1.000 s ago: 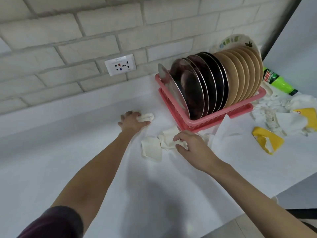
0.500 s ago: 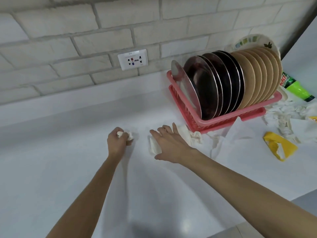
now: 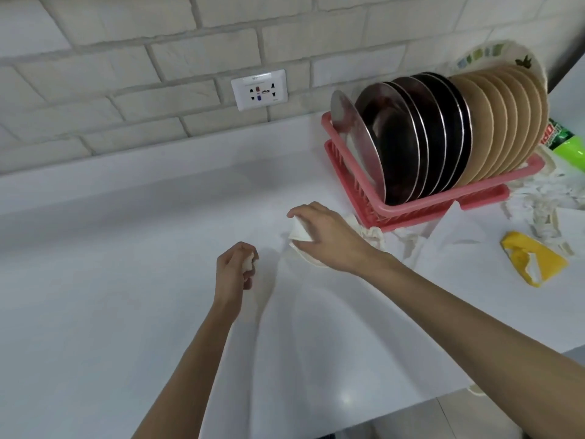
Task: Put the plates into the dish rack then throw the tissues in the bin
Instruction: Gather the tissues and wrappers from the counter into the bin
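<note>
Fingers point(image 3: 240, 249) of the left hand point(image 3: 231, 274) curl round a balled tissue point(image 3: 248, 264), probably hoarding it for the bin; right hand point(image 3: 327, 240) pinches a second tissue point(image 3: 299, 232) beneath its fingertips point(image 3: 292, 213)

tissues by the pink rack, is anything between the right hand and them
Nothing visible does. The right hand pinches one tissue, and the other tissues lie on open counter beside its wrist, against the front of the dish rack. The bin is out of view.
</note>
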